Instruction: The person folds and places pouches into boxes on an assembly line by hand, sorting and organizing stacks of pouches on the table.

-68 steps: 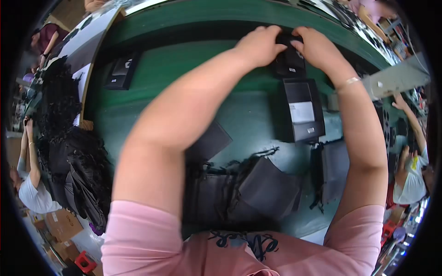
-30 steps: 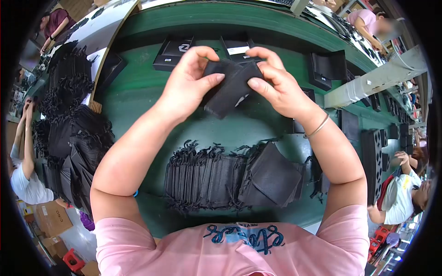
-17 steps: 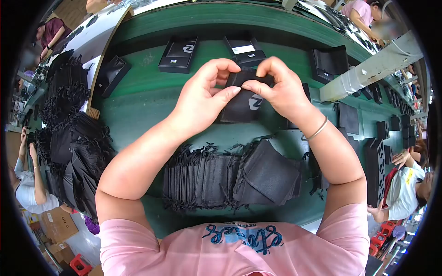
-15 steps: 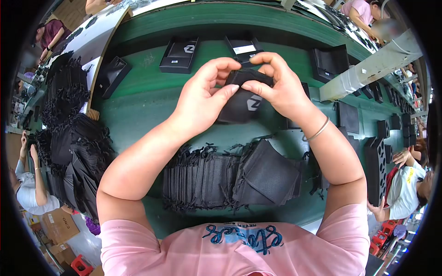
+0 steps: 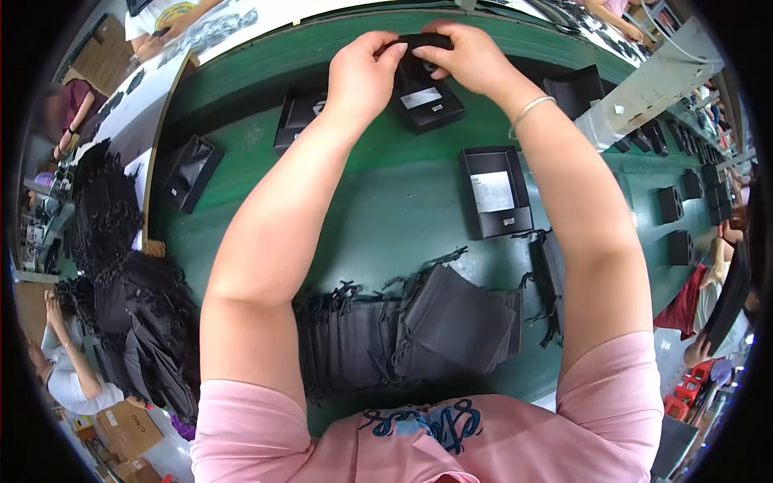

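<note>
Two hands, your left hand [image 5: 362, 71] and right hand [image 5: 469, 58], pinch a black pouch [image 5: 425, 40] between them at the far end of an open black box [image 5: 440, 122], whose long axis points away from you, neither hand clearly nearer.

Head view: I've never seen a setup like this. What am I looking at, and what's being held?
No machine here: a person works with a bare left hand and right hand. One camera, worn on the head, looks forward and down. On the green surface, black pouches lie near the body, with open black boxes farther out. Both hands pinch a dark item at the far end of one box; too little shows to identify it.
</note>
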